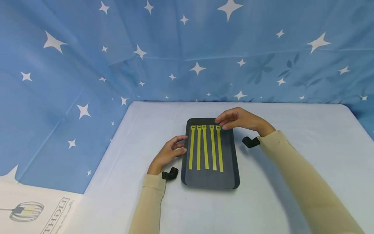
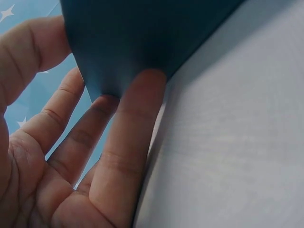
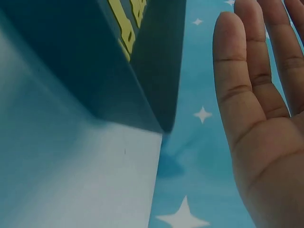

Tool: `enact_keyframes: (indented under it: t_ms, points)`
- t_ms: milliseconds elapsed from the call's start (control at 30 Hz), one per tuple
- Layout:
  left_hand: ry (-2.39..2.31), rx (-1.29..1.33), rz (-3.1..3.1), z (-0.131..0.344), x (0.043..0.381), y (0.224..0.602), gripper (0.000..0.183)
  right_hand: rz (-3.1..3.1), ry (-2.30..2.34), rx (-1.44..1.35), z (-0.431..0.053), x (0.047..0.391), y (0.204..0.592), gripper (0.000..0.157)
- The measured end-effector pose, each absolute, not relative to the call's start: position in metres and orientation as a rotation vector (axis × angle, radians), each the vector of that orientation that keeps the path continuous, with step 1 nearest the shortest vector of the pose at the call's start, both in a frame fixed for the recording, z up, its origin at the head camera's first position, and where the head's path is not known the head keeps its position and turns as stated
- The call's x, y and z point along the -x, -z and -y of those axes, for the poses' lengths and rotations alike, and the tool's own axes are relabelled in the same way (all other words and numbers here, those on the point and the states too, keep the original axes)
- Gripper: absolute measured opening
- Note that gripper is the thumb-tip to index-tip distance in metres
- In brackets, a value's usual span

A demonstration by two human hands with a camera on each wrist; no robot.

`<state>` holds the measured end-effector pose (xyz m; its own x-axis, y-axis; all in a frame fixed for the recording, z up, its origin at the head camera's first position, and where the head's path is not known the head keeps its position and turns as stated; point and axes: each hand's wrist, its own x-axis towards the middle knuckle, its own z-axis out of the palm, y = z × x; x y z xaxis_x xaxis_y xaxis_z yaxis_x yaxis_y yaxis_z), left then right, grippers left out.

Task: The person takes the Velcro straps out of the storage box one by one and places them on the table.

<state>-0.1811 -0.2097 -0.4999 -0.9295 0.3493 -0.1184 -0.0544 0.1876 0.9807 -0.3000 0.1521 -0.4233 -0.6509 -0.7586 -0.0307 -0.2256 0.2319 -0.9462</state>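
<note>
A dark grey tray lies lengthwise on the table with several yellow strap cable ties side by side in it. Each tie has a slotted head at the far end; the tails point toward me. At the tray's left edge my left hand has its fingertips against the outer wall, as the left wrist view shows on the tray's side. Over the far right corner hovers my right hand, fingers loosely extended and holding nothing. In the right wrist view that hand is apart from the tray wall.
A white cloth covers the table. Behind and to the left hangs a blue curtain with white stars. A pale printed cloth with a lamp drawing lies at the lower left. Small black cameras sit at both wrists.
</note>
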Motion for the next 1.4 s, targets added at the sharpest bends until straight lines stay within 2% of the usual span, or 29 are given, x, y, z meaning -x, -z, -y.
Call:
enact_keyframes:
  t_ms: [600,1400]
  points:
    - [-1.850,-0.265,-2.134,0.210,0.184,0.500,0.059,-1.912,1.265,0.982,-0.095,0.318,0.414,0.035]
    - [-1.901,-0.270,-2.094,0.212,0.188,0.503,0.059,-1.762,1.118,1.099,-0.043,0.331,0.441,0.030]
